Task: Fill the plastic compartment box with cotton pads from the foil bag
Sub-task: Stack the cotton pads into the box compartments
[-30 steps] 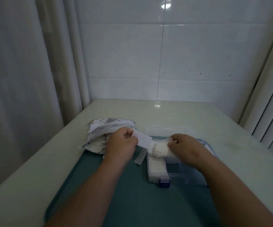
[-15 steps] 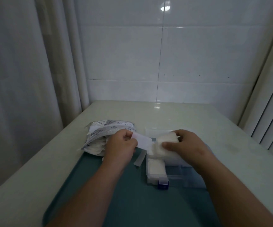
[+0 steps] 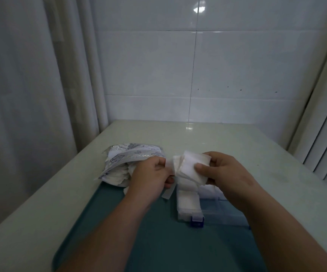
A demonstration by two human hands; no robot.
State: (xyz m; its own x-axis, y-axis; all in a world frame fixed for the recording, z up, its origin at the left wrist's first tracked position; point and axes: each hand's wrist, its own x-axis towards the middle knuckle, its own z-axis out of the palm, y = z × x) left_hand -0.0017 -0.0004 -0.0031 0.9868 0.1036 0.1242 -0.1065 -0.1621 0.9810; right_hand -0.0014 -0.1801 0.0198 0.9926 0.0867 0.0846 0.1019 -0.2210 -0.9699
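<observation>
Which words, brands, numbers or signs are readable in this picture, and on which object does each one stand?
None can be read.
Crinkled silver foil bag: dark printed drawings and some script, too blurred to read.
Clear plastic compartment box, white cotton pads: no text visible.

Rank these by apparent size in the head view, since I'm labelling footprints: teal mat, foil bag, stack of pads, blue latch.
1. Teal rectangular mat
2. Crinkled silver foil bag
3. White cotton pad stack in the hands, raised nearer the camera, so unsure
4. Small blue plastic latch

Foil bag (image 3: pixel 133 154) print — illegible
</observation>
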